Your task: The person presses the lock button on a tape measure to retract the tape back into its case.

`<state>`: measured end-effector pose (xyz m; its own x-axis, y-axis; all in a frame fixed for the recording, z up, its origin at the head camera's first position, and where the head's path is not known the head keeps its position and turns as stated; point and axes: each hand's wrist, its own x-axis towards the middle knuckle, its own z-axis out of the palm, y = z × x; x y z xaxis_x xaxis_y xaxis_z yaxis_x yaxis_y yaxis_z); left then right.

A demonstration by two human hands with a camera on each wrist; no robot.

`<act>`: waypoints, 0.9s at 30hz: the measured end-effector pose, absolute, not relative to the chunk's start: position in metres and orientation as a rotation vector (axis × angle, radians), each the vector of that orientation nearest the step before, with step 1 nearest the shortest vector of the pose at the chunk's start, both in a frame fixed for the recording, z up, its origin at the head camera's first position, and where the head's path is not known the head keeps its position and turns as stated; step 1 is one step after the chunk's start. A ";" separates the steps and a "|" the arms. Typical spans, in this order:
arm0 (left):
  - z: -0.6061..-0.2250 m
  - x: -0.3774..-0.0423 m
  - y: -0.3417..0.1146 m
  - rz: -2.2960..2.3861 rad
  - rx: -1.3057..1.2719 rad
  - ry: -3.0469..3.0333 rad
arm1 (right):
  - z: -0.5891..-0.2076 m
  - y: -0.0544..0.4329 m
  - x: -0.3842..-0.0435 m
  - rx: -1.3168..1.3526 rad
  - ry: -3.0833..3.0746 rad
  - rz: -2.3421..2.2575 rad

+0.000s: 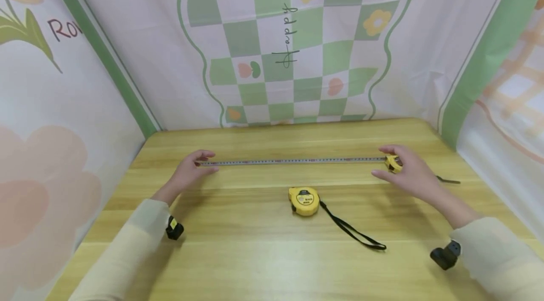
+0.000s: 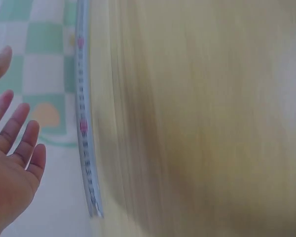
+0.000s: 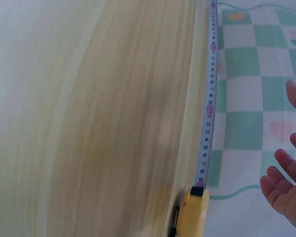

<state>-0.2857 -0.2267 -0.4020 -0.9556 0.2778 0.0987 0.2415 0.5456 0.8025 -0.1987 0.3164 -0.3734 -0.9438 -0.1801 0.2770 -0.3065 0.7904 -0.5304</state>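
Observation:
A yellow tape measure (image 1: 392, 164) lies toward the right of the table, its blade (image 1: 293, 161) drawn out in a long straight line to the left. Around the blade's free end my left hand (image 1: 190, 169) hovers with fingers spread; the left wrist view shows that hand (image 2: 12, 182) apart from the blade (image 2: 83, 98). My right hand (image 1: 410, 173) is beside the case, thumb and fingers parted. In the right wrist view the hand (image 3: 288, 197) stands off from the yellow case (image 3: 191, 215). A second yellow tape measure (image 1: 304, 201), its blade in, lies between my forearms.
A black wrist strap (image 1: 352, 234) trails right from the second tape measure. Another dark strap (image 1: 448, 180) shows past my right hand. Patterned cloth (image 1: 293, 46) hangs behind the wooden table (image 1: 238, 263) and at both sides.

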 end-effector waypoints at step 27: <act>-0.421 -0.310 -0.299 1.311 0.133 2.822 | -0.398 0.371 -0.233 0.249 -2.908 0.776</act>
<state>-0.3097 -0.2988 -0.4213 -0.9960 0.0886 0.0117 0.0661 0.6422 0.7637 -0.2327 0.3709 -0.3979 -0.9790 -0.1271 0.1595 -0.1896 0.8550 -0.4827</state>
